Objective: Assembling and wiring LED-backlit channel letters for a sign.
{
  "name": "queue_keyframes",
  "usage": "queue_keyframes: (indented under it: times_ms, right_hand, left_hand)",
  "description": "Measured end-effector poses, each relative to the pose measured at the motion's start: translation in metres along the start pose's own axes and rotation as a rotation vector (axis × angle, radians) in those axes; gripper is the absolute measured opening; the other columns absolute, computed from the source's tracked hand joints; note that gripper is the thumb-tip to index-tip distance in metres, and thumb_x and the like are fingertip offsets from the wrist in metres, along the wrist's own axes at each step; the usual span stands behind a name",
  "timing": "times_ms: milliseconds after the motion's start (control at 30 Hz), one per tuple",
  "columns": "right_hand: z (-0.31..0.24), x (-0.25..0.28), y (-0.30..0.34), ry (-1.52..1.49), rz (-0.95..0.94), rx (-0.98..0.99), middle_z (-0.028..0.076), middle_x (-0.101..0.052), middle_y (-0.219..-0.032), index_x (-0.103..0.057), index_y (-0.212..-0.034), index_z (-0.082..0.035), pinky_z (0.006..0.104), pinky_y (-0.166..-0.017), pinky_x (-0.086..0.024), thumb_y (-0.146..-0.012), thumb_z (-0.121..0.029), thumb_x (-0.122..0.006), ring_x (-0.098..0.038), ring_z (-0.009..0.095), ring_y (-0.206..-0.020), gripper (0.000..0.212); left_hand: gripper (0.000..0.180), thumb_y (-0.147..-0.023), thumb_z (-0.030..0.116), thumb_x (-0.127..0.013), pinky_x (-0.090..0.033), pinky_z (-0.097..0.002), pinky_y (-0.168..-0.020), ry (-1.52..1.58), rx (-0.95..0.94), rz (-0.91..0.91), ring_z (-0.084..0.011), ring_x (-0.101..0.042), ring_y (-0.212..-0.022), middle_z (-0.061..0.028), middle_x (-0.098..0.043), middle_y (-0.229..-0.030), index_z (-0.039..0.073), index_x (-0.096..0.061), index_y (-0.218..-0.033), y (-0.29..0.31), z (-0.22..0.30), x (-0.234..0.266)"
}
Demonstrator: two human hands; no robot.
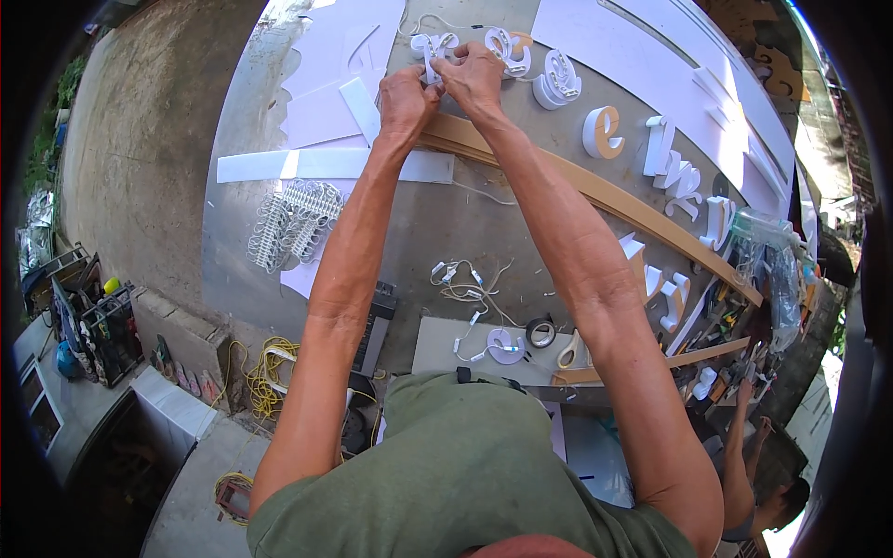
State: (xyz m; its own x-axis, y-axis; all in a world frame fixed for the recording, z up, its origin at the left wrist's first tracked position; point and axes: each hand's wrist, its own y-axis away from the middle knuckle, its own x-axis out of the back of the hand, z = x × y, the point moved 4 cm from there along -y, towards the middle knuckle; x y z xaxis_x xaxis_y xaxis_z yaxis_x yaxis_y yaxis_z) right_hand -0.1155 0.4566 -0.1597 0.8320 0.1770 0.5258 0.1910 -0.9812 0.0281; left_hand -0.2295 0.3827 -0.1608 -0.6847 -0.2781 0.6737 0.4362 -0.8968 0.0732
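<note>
Both hands are stretched toward the far side of the grey table (409, 244), meeting over a small white letter-shaped piece (432, 48) fitted with light modules. The left hand (406, 100) has its fingers curled in at the piece's near left edge, and the right hand (474, 79) pinches it from the right, with the fingertips of the two almost together. Just right of them stand two similar white letter shapes, one (507, 54) close by the right hand and another (557, 80) beyond it; farther right and nearer is a tan-faced letter (603, 132). Long tan strips (642, 212) run diagonally from near the hands toward the right, passing beneath the right forearm. On the left lie a white strip (335, 166) and a heap of light-module strings (296, 223). Nearer, between the forearms, sits a loose wired module string (470, 284), with a black tape roll (539, 332) and pale-handled scissors (568, 352) to its right. A co-worker (739, 465) is at the near right.
</note>
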Motion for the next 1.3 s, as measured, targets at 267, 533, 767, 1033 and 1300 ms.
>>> queue_keyframes:
  times_ms: [267,533,767,1033,1300]
  right_hand:
    - [0.004,-0.002,-0.011,0.213,-0.092,0.056,0.019,-0.073,-0.080,-0.072,-0.084,0.005,0.0372,-0.073,-0.056,-0.070,-0.036,-0.079,-0.071,0.028,-0.074,0.044]
    - [0.009,0.010,-0.012,0.034,-0.045,-0.003,0.027,-0.069,-0.077,-0.072,-0.081,0.006,0.0438,-0.079,-0.056,-0.071,-0.022,-0.068,-0.071,0.039,-0.079,0.030]
    - [-0.003,0.045,-0.016,-0.193,0.022,-0.076,0.016,-0.073,-0.076,-0.071,-0.092,0.008,0.0328,-0.065,-0.059,-0.082,-0.021,-0.069,-0.073,0.025,-0.067,0.030]
    - [-0.015,0.053,-0.028,-0.216,-0.078,-0.178,0.013,-0.074,-0.079,-0.073,-0.098,0.007,0.0255,-0.058,-0.060,-0.086,-0.018,-0.070,-0.073,0.017,-0.064,0.028]
    - [-0.009,0.020,-0.015,0.144,-0.059,-0.002,0.023,-0.072,-0.086,-0.074,-0.085,-0.001,0.0437,-0.083,-0.055,-0.074,-0.025,-0.067,-0.071,0.038,-0.086,0.028]
  left_hand:
    - [0.039,-0.076,0.022,-0.080,-0.054,-0.0441,-0.078,0.064,0.007,-0.018,-0.0370,-0.071,-0.083,-0.0212,-0.072,-0.086,0.001,-0.073,-0.107,-0.005,-0.005,-0.007]
    - [0.068,-0.067,0.038,-0.089,-0.056,-0.0405,-0.078,-0.122,-0.162,0.141,-0.0344,-0.072,-0.086,-0.0199,-0.073,-0.099,-0.003,-0.063,-0.115,-0.004,0.004,-0.009]
    - [0.069,-0.074,0.038,-0.085,-0.056,-0.0437,-0.081,-0.034,-0.062,0.237,-0.0363,-0.070,-0.088,-0.0224,-0.070,-0.094,-0.006,-0.057,-0.120,-0.011,0.003,-0.020]
    - [0.032,-0.103,0.001,-0.050,-0.062,-0.0331,-0.083,1.560,0.560,-0.234,-0.0319,-0.067,-0.103,-0.0244,-0.060,-0.121,-0.014,-0.044,-0.130,-0.032,-0.031,-0.046]
    - [0.028,-0.098,0.001,-0.058,-0.065,-0.0361,-0.082,1.126,0.651,-0.035,-0.0317,-0.070,-0.096,-0.0246,-0.064,-0.112,-0.015,-0.052,-0.120,-0.031,-0.019,-0.038]
